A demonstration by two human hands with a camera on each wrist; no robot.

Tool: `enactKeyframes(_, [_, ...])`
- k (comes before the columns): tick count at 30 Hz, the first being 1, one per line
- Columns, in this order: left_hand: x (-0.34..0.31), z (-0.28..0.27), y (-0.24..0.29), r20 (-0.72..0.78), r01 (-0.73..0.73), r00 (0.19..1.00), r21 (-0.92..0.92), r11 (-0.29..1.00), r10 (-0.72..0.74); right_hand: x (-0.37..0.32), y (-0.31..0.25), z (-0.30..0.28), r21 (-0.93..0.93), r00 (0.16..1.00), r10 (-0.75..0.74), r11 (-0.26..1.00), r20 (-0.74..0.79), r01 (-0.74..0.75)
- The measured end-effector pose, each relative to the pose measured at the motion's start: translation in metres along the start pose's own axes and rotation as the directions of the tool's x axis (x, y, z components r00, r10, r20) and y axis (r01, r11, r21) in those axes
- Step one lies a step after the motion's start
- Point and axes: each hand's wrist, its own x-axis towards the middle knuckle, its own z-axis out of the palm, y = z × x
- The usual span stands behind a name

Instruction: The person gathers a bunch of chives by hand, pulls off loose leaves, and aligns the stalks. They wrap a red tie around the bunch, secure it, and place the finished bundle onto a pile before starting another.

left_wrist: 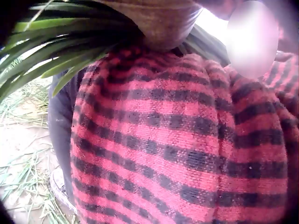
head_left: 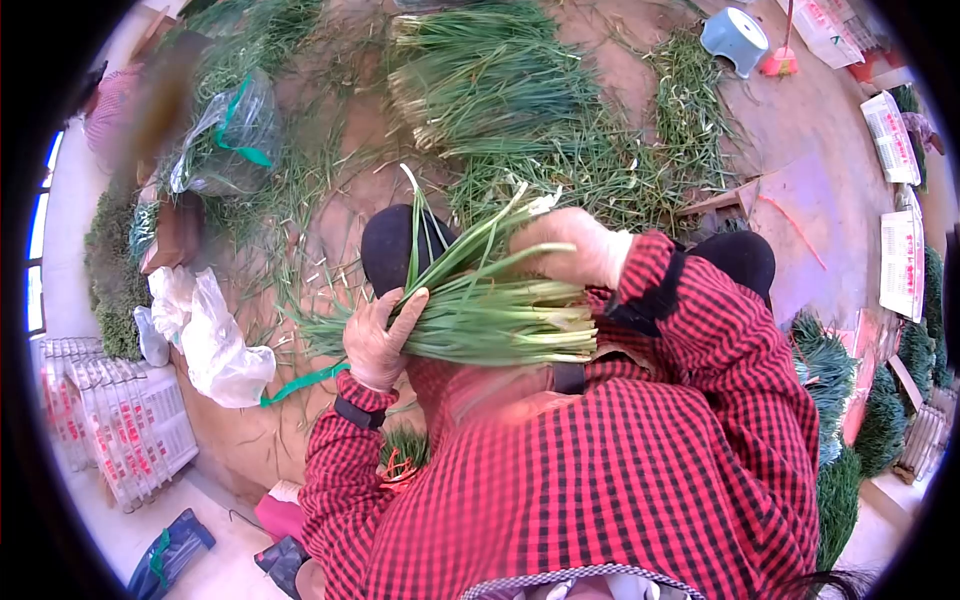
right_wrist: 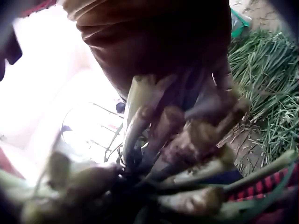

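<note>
A bunch of garlic chives (head_left: pixel 490 320) lies across the person's lap in the head view, pale stem ends to the right and green leaves to the left. The gloved left hand (head_left: pixel 385 337) grips it around the leaves, thumb over the top. At its upper edge, the gloved right hand (head_left: pixel 572 250) has its fingers bent among several stalks that slant up past them. The right wrist view shows thick cut stem ends (right_wrist: pixel 191 137) just below that hand, its fingertips in shadow. Flat leaves (left_wrist: pixel 60 42) fan out beside the left hand in the left wrist view.
A large pile of chives (head_left: pixel 490 80) lies on the floor ahead, with loose trimmings (head_left: pixel 690 110) around it. A white plastic bag (head_left: pixel 225 345) and printed cartons (head_left: pixel 125 425) are at left. A blue stool (head_left: pixel 735 40) stands at the back right; more bundles (head_left: pixel 825 375) sit at right.
</note>
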Motion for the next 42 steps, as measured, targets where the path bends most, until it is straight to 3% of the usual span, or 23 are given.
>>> enactKeyframes(3, [0.001, -0.001, -0.002, 0.008, -0.007, 1.000, -0.014, 1.000, 0.007, -0.022, -0.008, -0.014, -0.085, 0.997, -0.051, 0.995, 0.062, 0.056])
enactKeyframes(4, [0.000, -0.001, -0.002, 0.014, -0.010, 1.000, -0.018, 1.000, 0.010, -0.031, -0.005, -0.022, -0.084, 0.994, 0.079, 0.994, 0.077, -0.072])
enactKeyframes(5, [0.000, -0.001, -0.002, 0.012, -0.004, 1.000, -0.018, 1.000, 0.004, -0.034, -0.002, -0.032, -0.456, 0.951, 0.281, 0.869, 0.130, -0.195])
enactKeyframes(6, [0.000, -0.001, -0.002, 0.009, 0.001, 1.000, -0.019, 1.000, -0.001, -0.052, 0.022, -0.038, -0.387, 0.990, 0.138, 0.914, 0.019, -0.120])
enactKeyframes(7, [-0.001, 0.000, -0.002, 0.006, 0.007, 1.000, -0.019, 1.000, -0.007, -0.068, 0.051, -0.043, -0.448, 0.974, 0.226, 0.869, -0.017, -0.209])
enactKeyframes(8, [-0.002, 0.000, -0.002, -0.001, 0.006, 1.000, -0.021, 1.000, -0.006, -0.075, 0.070, -0.054, -0.654, 0.861, 0.505, 0.672, 0.060, -0.348])
enactKeyframes(10, [-0.001, 0.002, -0.005, -0.013, -0.013, 1.000, -0.027, 1.000, 0.012, -0.083, 0.075, -0.079, -0.678, 0.703, 0.711, 0.530, 0.029, -0.508])
enactKeyframes(12, [0.003, 0.004, -0.004, -0.009, -0.013, 1.000, -0.038, 0.999, 0.012, -0.082, 0.068, -0.071, -0.401, 0.886, 0.333, 0.800, -0.321, -0.446])
enactKeyframes(14, [0.006, 0.003, -0.002, -0.002, -0.015, 1.000, -0.031, 0.999, 0.014, -0.042, 0.041, -0.064, 0.042, 0.952, 0.219, 0.976, -0.213, -0.215])
enactKeyframes(16, [0.007, 0.002, 0.000, 0.002, -0.007, 1.000, -0.004, 1.000, 0.007, -0.010, 0.002, -0.055, 0.445, 0.984, 0.176, 0.880, 0.023, -0.167])
enactKeyframes(18, [0.005, 0.004, -0.002, -0.006, -0.009, 1.000, -0.013, 1.000, 0.009, 0.010, -0.020, -0.048, 0.301, 0.967, 0.217, 0.921, 0.136, -0.248])
enactKeyframes(19, [0.003, 0.004, -0.003, -0.008, -0.007, 1.000, -0.019, 1.000, 0.007, 0.011, -0.014, -0.035, 0.331, 0.987, 0.149, 0.930, 0.058, -0.160])
enactKeyframes(23, [0.004, 0.002, 0.000, -0.005, -0.015, 1.000, -0.015, 1.000, 0.015, -0.012, -0.017, -0.040, 0.366, 0.948, 0.215, 0.884, 0.234, -0.291])
enactKeyframes(26, [0.006, -0.001, 0.002, 0.015, -0.019, 1.000, -0.005, 1.000, 0.019, -0.039, -0.001, -0.041, 0.340, 0.957, 0.230, 0.898, 0.175, -0.278])
enactKeyframes(28, [0.007, -0.001, 0.002, 0.019, -0.013, 1.000, -0.025, 1.000, 0.014, -0.055, 0.000, -0.058, 0.339, 0.882, 0.412, 0.815, 0.229, -0.469])
enactKeyframes(30, [0.006, 0.000, 0.001, 0.012, -0.013, 1.000, -0.042, 0.999, 0.014, -0.078, 0.024, -0.069, 0.186, 0.860, 0.498, 0.840, 0.109, -0.510])
enactKeyframes(31, [0.006, 0.001, 0.000, 0.007, -0.014, 1.000, -0.048, 0.999, 0.015, -0.086, 0.044, -0.071, -0.117, 0.777, 0.628, 0.775, 0.031, -0.622])
enactKeyframes(32, [0.006, 0.002, 0.000, 0.002, -0.019, 1.000, -0.056, 0.998, 0.019, -0.101, 0.092, -0.064, -0.563, 0.781, 0.612, 0.604, -0.126, -0.564])
enactKeyframes(34, [0.007, 0.003, 0.000, -0.011, -0.028, 1.000, -0.049, 0.998, 0.027, -0.102, 0.087, -0.083, -0.615, 0.672, 0.740, 0.513, -0.038, -0.599])
enactKeyframes(36, [0.006, 0.001, 0.001, -0.002, -0.029, 1.000, -0.036, 0.999, 0.029, -0.087, 0.070, -0.072, -0.262, 0.776, 0.623, 0.736, -0.100, -0.625])
enactKeyframes(39, [0.008, 0.000, 0.001, 0.011, -0.034, 0.999, -0.017, 0.999, 0.034, -0.043, 0.054, -0.033, 0.133, 0.970, 0.125, 0.986, -0.211, -0.098])
enactKeyframes(41, [0.007, 0.002, 0.001, 0.000, -0.031, 1.000, -0.018, 0.999, 0.031, -0.020, 0.042, -0.013, 0.083, 0.984, -0.001, 0.996, -0.180, 0.016])
enactKeyframes(42, [0.007, 0.001, 0.001, 0.002, -0.029, 1.000, -0.017, 0.999, 0.029, -0.010, 0.032, -0.013, 0.034, 0.994, 0.099, 0.995, -0.042, -0.098])
